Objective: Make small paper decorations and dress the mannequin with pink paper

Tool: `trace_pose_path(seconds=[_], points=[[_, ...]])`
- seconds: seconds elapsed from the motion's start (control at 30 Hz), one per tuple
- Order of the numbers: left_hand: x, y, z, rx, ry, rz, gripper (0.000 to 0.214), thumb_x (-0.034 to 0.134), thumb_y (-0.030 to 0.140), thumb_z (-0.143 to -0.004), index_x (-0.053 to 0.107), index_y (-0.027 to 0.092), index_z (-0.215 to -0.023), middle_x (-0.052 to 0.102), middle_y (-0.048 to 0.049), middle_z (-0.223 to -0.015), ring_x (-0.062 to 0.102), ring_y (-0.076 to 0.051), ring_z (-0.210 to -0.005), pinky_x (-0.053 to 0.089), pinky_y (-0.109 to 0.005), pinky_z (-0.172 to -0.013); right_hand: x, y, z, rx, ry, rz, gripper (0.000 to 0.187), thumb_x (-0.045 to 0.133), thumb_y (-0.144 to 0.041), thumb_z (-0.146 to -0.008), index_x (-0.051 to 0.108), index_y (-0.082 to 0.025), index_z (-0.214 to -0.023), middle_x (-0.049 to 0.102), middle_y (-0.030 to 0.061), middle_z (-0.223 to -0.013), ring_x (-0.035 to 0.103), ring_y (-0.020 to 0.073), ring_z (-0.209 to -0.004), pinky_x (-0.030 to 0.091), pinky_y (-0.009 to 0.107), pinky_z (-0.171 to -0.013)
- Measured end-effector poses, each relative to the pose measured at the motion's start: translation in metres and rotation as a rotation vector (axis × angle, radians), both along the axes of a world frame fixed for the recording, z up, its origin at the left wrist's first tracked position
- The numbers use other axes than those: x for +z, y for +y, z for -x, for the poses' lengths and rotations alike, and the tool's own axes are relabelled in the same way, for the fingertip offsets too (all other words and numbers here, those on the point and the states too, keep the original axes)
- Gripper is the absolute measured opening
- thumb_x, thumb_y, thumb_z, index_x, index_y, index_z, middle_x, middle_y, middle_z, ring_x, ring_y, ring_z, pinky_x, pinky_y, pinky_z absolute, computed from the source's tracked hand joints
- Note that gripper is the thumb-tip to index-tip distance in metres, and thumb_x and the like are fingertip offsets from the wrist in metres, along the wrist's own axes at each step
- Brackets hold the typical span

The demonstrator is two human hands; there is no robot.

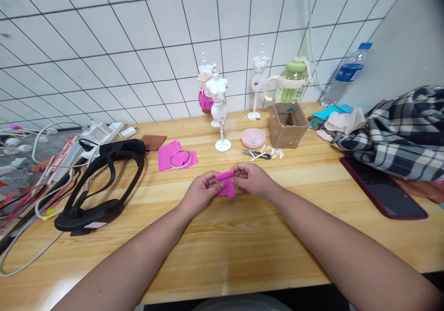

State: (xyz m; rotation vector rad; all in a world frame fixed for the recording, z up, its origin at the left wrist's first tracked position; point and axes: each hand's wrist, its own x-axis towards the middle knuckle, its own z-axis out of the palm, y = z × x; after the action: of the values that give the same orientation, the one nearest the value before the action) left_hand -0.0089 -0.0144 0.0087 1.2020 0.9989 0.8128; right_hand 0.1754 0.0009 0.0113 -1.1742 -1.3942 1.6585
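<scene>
Between both hands, just above the wooden table, is a small piece of pink fabric (226,187) with a folded upper edge. My left hand (203,190) pinches its left side between thumb and fingers. On the right side, my right hand (250,179) grips the fold the same way. Beyond the hands stands a white mini dress form (218,105). More pink fabric (165,156) lies to the left, with a silvery ring (180,167) on it. Small scissors (263,155) rest among white scraps, close to a pink dish (253,144) holding tiny pieces.
A black headset (120,207) and tangled cables crowd the left. Behind are two more dress forms (258,77), one dressed, a cardboard box (286,133) and a green-lidded jug (294,80). At right lie a dark tablet (385,193) and checked cloth (405,131); a bottle (347,77) leans there.
</scene>
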Motion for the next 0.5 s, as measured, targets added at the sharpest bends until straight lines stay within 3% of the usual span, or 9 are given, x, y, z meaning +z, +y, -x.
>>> trace_pose_path(seconds=[0.13,0.3,0.5], points=[[-0.0011,0.0010,0.0024,0.034,0.080,-0.008,0.037,0.075,0.042,-0.072,0.063,0.014,-0.094,0.063,0.0018,-0.062,0.056,-0.011,-0.052,0.043,-0.021,-0.050,0.0020,-0.0008,0.0004,-0.010,-0.010,0.010,0.018,0.071,-0.021,-0.068,0.058,-0.018,-0.079,0.056,-0.0055,-0.061,0.054,0.0087,-0.052,0.049,0.019,-0.046],[-0.0009,0.0015,0.0025,0.063,0.038,0.033,0.041,0.076,0.041,-0.071,0.062,0.014,-0.098,0.063,0.0014,-0.063,0.059,-0.012,-0.057,0.046,-0.023,-0.056,0.0049,-0.0024,0.0002,0.008,-0.030,0.023,0.019,0.069,-0.022,-0.070,0.060,-0.019,-0.086,0.061,-0.0020,-0.070,0.060,0.0117,-0.062,0.051,0.020,-0.047],[-0.0009,0.0007,0.0012,0.079,0.071,0.007,0.038,0.073,0.046,-0.073,0.063,0.014,-0.093,0.062,0.0014,-0.064,0.058,-0.012,-0.056,0.045,-0.022,-0.053,0.0020,-0.0015,0.0009,0.012,-0.059,0.017,0.014,0.067,-0.018,-0.069,0.058,-0.018,-0.080,0.054,-0.0045,-0.060,0.053,0.0088,-0.052,0.050,0.018,-0.043]])
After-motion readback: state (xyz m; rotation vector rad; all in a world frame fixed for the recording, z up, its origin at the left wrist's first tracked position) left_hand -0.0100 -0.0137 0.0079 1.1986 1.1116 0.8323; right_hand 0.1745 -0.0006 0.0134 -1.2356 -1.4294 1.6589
